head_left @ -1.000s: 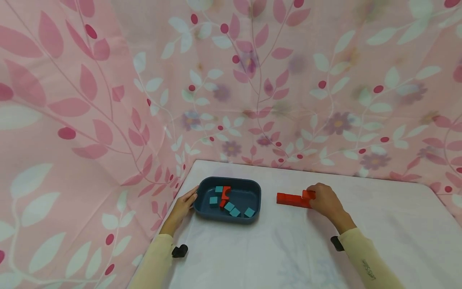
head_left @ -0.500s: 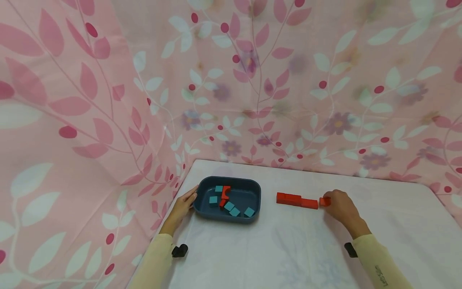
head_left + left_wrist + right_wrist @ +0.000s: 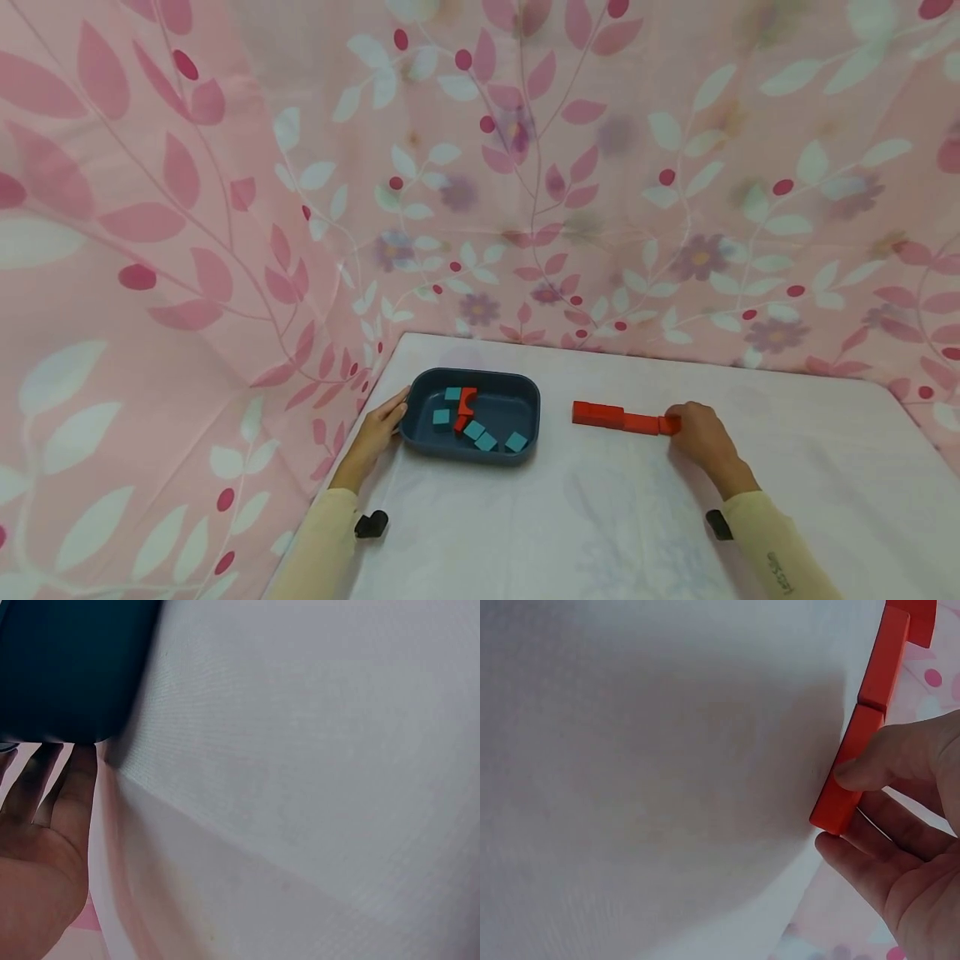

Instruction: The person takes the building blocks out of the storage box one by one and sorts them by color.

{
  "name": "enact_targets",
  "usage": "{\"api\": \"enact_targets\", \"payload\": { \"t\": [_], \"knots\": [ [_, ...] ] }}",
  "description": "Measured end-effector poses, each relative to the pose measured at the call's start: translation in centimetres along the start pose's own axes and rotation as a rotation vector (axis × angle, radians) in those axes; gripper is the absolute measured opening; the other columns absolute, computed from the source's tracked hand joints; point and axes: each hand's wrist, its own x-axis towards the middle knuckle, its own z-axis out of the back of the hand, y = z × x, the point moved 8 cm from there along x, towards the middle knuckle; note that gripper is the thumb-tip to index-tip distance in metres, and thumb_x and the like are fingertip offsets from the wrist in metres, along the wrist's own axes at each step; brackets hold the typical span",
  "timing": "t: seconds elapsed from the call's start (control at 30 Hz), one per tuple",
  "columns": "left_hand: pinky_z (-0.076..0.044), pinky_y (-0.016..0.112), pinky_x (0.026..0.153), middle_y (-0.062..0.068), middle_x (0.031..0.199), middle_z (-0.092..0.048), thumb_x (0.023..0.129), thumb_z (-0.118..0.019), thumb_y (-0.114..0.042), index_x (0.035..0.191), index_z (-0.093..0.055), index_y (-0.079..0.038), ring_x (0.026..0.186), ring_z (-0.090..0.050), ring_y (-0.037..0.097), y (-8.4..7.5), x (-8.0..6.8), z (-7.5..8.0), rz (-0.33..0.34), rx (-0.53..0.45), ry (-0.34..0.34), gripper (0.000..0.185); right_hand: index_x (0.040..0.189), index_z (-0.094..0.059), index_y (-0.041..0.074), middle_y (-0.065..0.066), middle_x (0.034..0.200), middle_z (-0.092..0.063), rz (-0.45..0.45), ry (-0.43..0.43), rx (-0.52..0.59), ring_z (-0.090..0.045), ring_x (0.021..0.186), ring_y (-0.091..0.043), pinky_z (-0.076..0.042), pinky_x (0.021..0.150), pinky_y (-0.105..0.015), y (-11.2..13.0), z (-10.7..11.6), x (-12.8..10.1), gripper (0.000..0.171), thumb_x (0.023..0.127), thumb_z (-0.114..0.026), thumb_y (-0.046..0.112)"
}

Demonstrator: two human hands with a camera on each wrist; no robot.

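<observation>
right hand (image 3: 703, 442): grip closed down to the width of a red oblong block (image 3: 834, 804), which it pinches. thumb lies on one long face, fingers on the other side, one fingertip near the free end.

block position: on the counter (image 3: 585, 500), at the right end of a red row. its other end meets a second red oblong block (image 3: 885, 656) at a thin seam. beyond that, at the row's left end, a thicker red section (image 3: 597, 415); head view does not settle how many pieces form it.

left hand (image 3: 381, 429): grip loose, fingers extended, tips against the left end of a dark blue rectangular tray (image 3: 506, 408); nothing enclosed. thumb not clear in the left wrist view.

tray sits left of the row, with a gap between. contents: five teal blocks (image 3: 441, 419), scattered, two of them together near the front; a red arch block (image 3: 464, 403), notch facing right; a small red block (image 3: 461, 424) just in front of the arch.

surroundings: white cloth over the counter; pink floral fabric (image 3: 487, 208) behind and at left; pale yellow sleeves (image 3: 318, 542) on both arms.
</observation>
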Motion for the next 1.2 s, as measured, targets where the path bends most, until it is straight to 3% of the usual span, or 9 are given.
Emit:
{"api": "enact_targets", "payload": {
  "t": [0.43, 0.67, 0.97, 1.2],
  "knots": [
    [-0.037, 0.049, 0.106, 0.004, 0.153, -0.037, 0.103, -0.050, -0.032, 0.146, -0.047, -0.030, 0.137, -0.038, 0.024, -0.1, -0.1, 0.1, -0.006, 0.036, -0.003, 0.044, 0.113, -0.067, -0.009, -0.026, 0.105, -0.063, -0.061, 0.054, -0.022, -0.053, 0.097, -0.043, -0.044, 0.089, -0.062, 0.0, -0.6, 0.2, 0.033, 0.080, -0.066, -0.008],
    [-0.038, 0.048, 0.105, 0.004, 0.152, -0.039, 0.103, -0.050, -0.030, 0.145, -0.048, -0.030, 0.135, -0.040, 0.024, -0.2, -0.3, 0.0, -0.001, 0.027, -0.021, 0.042, 0.116, -0.064, -0.011, -0.030, 0.110, -0.062, -0.009, 0.009, -0.043, -0.055, 0.103, -0.046, -0.043, 0.091, -0.063, 1.1, 0.0, 0.3, 0.038, 0.077, -0.065, -0.009],
    [-0.039, 0.049, 0.104, 0.005, 0.152, -0.039, 0.103, -0.050, -0.032, 0.146, -0.048, -0.031, 0.134, -0.042, 0.025, -0.1, -0.4, 0.0, 0.016, 0.034, -0.019, 0.043, 0.116, -0.066, -0.008, -0.029, 0.113, -0.062, 0.069, -0.096, -0.024, -0.055, 0.105, -0.045, -0.046, 0.091, -0.060, 5.5, 0.6, 1.1, 0.035, 0.085, -0.069, 0.008],
    [-0.036, 0.049, 0.106, 0.003, 0.154, -0.037, 0.103, -0.050, -0.031, 0.146, -0.047, -0.031, 0.137, -0.037, 0.024, 0.0, -0.1, 0.2, 0.007, 0.039, -0.015, 0.043, 0.118, -0.066, -0.005, -0.023, 0.114, -0.064, 0.172, -0.134, 0.024, -0.057, 0.109, -0.041, -0.046, 0.094, -0.056, 11.6, 0.0, 2.4, 0.038, 0.086, -0.071, 0.015]
  ]
}}
